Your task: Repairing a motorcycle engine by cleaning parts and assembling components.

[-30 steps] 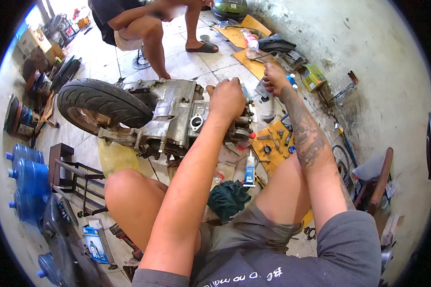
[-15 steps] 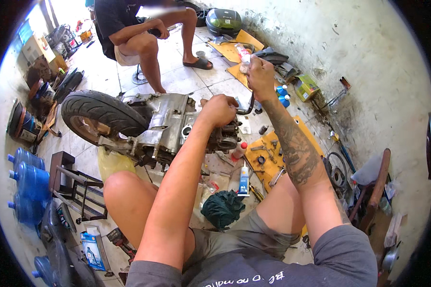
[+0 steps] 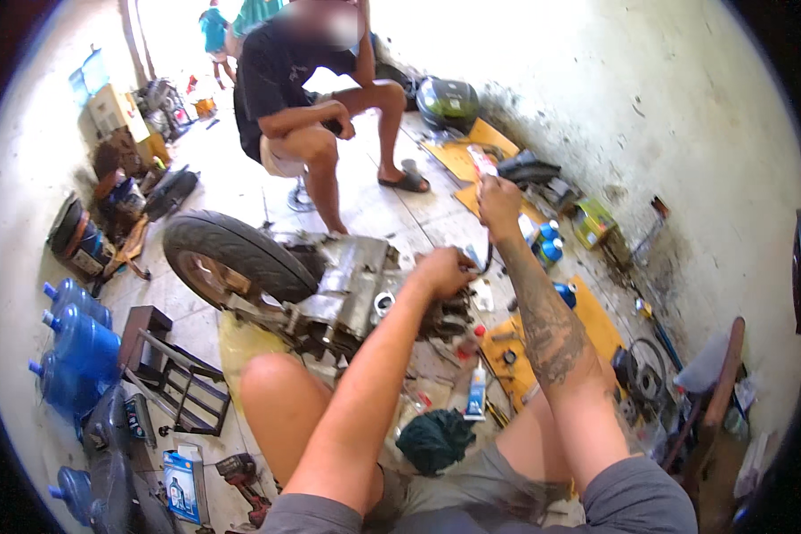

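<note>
A grey metal scooter engine point(image 3: 351, 276) lies on the floor before me, joined to a wheel with a black tyre point(image 3: 240, 258) on its left. Raised beyond the engine's right end, my right hand point(image 3: 500, 206) is closed in a fist around the upper part of a black bent wrench point(image 3: 489, 258). The wrench runs down toward the engine's right end. There my left hand point(image 3: 443, 271) curls over the engine, close to the tool's lower end; what its fingers grip underneath is hidden.
A person point(image 3: 276, 89) sits on a stool past the engine. Yellow cardboard point(image 3: 587, 311) with loose metal parts lies at right, near blue-capped bottles point(image 3: 550, 249). Between my knees are a dark green cloth point(image 3: 434, 440) and a tube point(image 3: 476, 392). Blue water jugs point(image 3: 84, 343) stand left.
My view has shifted, so the scene sits lower and farther right. Both hands keep their places at the engine and the wrench. The seated person now has one hand raised to the head.
</note>
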